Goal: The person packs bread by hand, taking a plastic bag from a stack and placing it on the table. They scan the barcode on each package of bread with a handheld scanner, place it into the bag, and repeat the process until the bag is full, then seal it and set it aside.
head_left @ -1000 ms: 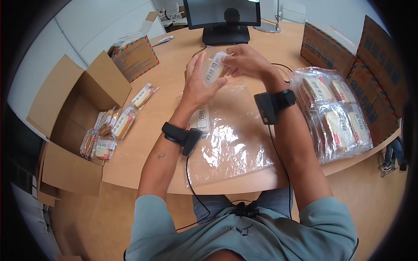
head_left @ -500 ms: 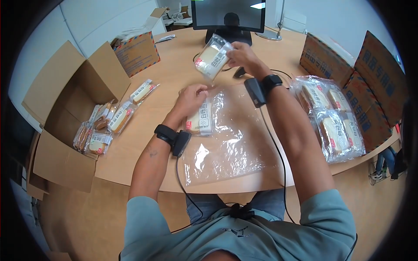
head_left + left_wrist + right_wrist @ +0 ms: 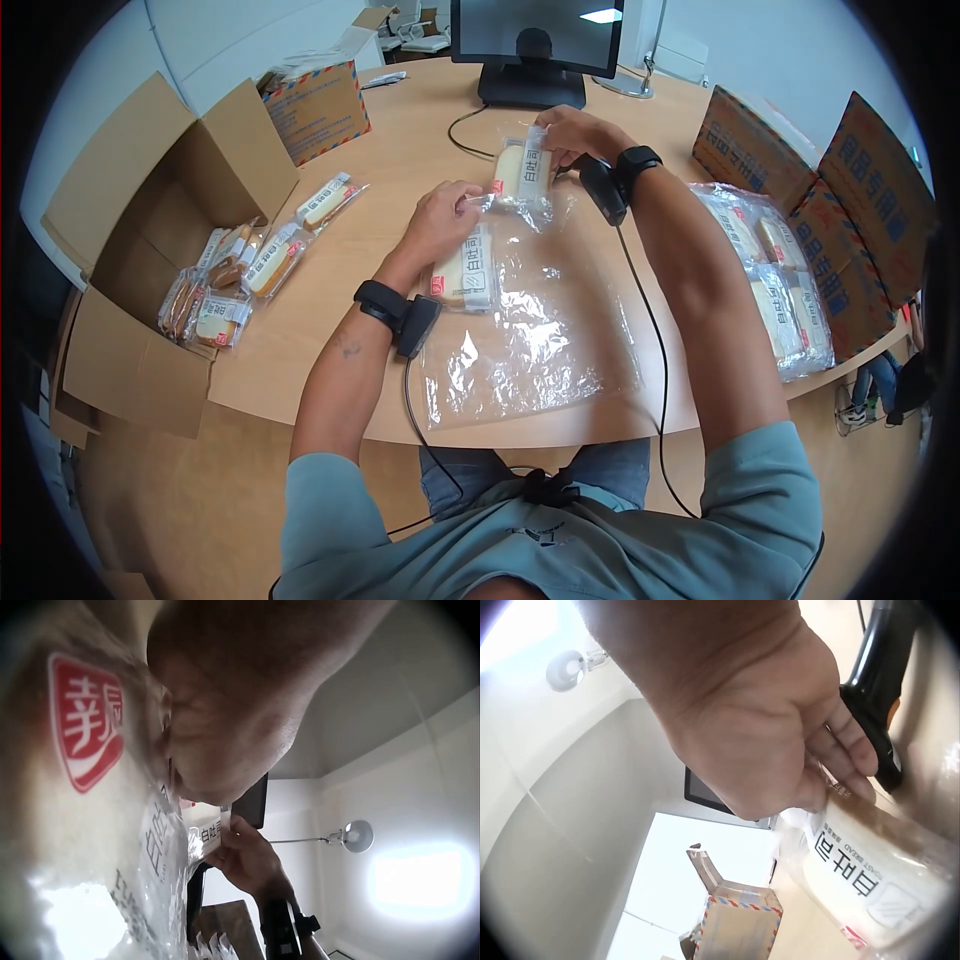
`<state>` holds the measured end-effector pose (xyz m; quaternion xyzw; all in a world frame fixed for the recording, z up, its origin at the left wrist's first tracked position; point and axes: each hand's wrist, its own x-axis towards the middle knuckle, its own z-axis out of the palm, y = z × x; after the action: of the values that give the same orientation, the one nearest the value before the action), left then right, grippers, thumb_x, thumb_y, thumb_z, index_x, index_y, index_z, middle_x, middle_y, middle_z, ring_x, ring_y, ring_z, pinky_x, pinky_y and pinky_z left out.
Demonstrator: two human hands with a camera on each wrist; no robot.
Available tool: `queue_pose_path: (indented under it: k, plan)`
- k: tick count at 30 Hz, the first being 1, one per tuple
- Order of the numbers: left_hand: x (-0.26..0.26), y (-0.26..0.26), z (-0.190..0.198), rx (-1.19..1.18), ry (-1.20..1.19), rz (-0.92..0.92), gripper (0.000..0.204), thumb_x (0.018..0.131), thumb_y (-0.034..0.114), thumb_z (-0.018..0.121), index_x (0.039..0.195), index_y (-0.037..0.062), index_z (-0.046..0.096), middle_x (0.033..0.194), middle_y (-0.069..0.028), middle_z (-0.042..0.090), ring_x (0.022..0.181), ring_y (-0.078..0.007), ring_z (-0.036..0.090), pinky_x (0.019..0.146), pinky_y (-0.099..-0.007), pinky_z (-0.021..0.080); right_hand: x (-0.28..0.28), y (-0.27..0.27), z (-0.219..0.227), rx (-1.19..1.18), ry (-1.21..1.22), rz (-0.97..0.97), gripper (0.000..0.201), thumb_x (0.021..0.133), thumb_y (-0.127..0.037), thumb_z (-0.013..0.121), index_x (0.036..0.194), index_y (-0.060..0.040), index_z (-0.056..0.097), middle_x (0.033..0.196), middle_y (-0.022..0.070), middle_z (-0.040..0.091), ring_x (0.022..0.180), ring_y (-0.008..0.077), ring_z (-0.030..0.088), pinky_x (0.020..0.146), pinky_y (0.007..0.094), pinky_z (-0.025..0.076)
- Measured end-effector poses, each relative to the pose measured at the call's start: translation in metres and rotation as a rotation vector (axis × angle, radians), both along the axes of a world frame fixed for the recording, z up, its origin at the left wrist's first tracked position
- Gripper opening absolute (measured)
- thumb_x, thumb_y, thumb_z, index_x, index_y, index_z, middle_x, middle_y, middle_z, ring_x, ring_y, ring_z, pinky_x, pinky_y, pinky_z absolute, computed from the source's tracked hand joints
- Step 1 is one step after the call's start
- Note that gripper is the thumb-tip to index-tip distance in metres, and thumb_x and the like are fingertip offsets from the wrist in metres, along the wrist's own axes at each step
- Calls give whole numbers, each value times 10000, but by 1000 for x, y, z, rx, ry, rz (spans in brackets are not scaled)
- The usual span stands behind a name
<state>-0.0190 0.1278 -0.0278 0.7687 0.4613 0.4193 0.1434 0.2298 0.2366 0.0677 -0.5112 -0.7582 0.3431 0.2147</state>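
Note:
A large clear plastic bag (image 3: 540, 340) lies flat on the table. Inside its left far part is a wrapped toast bread (image 3: 462, 270), close beneath the left hand (image 3: 440, 225), whose curled fingers pinch the bag's far edge. Just beyond that edge, the right hand (image 3: 580, 135) grips a second wrapped toast bread (image 3: 522, 172) by its right far side. In the right wrist view the thumb and fingers of the right hand (image 3: 757, 735) pinch the wrapper's end. The left wrist view shows the first bread (image 3: 67, 825) very near.
An open carton (image 3: 160, 220) with several wrapped breads (image 3: 275, 262) beside its mouth stands at left. Bagged breads (image 3: 770, 285) lie at right before printed cartons (image 3: 830, 250). A monitor (image 3: 535, 45) stands at the back, and a black device (image 3: 877, 690) is near the right hand.
The right hand has drawn the second bread away from the left hand, then lowered it toward the bag's far edge. The left hand has gone down to that edge.

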Motion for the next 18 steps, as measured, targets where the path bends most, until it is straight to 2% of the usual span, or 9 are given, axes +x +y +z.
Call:
queue_pose_path:
  k: [3, 5, 7, 8, 9, 15, 16, 17, 18]
  plan:
    - [2, -5, 4, -29, 5, 3, 316, 839, 137, 585, 1098, -26, 663, 929, -187, 650, 835, -295, 647, 799, -380, 510, -4, -6, 9, -9, -104, 10, 269, 859, -67, 557, 1100, 24, 636, 930, 110, 686, 820, 235, 722, 701, 333, 586]
    - [2, -5, 5, -36, 23, 9, 314, 837, 136, 587, 1096, -24, 663, 925, -187, 649, 831, -296, 646, 795, -380, 511, -7, -5, 14, 7, -356, 91, 325, 874, -36, 546, 1192, 6, 597, 1040, 145, 687, 885, 246, 719, 762, 330, 610]
    - [1, -6, 6, -42, 41, 16, 312, 835, 134, 589, 1094, -23, 664, 921, -187, 647, 828, -296, 645, 790, -381, 512, -13, 2, 13, 58, -467, 109, 323, 865, -16, 542, 1183, 8, 600, 1036, 148, 687, 873, 246, 723, 759, 332, 614]
    - [2, -6, 6, -36, 39, 18, 311, 835, 115, 604, 1108, -26, 655, 893, -155, 638, 802, -249, 618, 766, -350, 503, -14, 6, 11, 107, -580, 127, 323, 857, 3, 538, 1173, 10, 602, 1032, 151, 687, 861, 246, 727, 756, 333, 617]
    - [2, -6, 5, -29, 36, 20, 312, 836, 95, 619, 1122, -29, 646, 866, -123, 630, 775, -201, 591, 741, -319, 493, -13, 9, 9, 107, -579, 125, 323, 857, 3, 538, 1173, 10, 602, 1032, 151, 687, 861, 246, 727, 756, 333, 617]
    - [3, -5, 4, 4, -10, 4, 314, 835, 102, 633, 1124, -20, 647, 810, -88, 587, 761, -180, 565, 720, -315, 479, -19, -9, 1, 107, -621, 290, 284, 848, 35, 527, 1121, 33, 607, 987, 151, 686, 800, 240, 730, 706, 329, 604]
    - [3, -5, 4, 5, -11, 2, 314, 835, 102, 633, 1124, -20, 647, 810, -88, 587, 761, -180, 565, 720, -315, 479, -22, -13, -2, 2, -488, 228, 279, 846, 26, 535, 1115, 38, 607, 971, 153, 687, 775, 235, 727, 701, 328, 598]
    - [3, -6, 5, 1, -10, 9, 326, 830, 130, 642, 1117, -25, 648, 851, -121, 607, 775, -215, 597, 742, -334, 499, -25, -18, -4, -102, -354, 165, 275, 843, 17, 543, 1109, 44, 607, 956, 155, 687, 750, 231, 723, 696, 328, 593]
    - [3, -7, 6, -3, -9, 16, 341, 826, 157, 650, 1111, -30, 648, 892, -153, 628, 790, -250, 629, 763, -352, 518, -22, -24, -6, -42, -388, 184, 251, 861, 21, 505, 1048, 90, 656, 926, 177, 702, 834, 259, 726, 723, 348, 607]
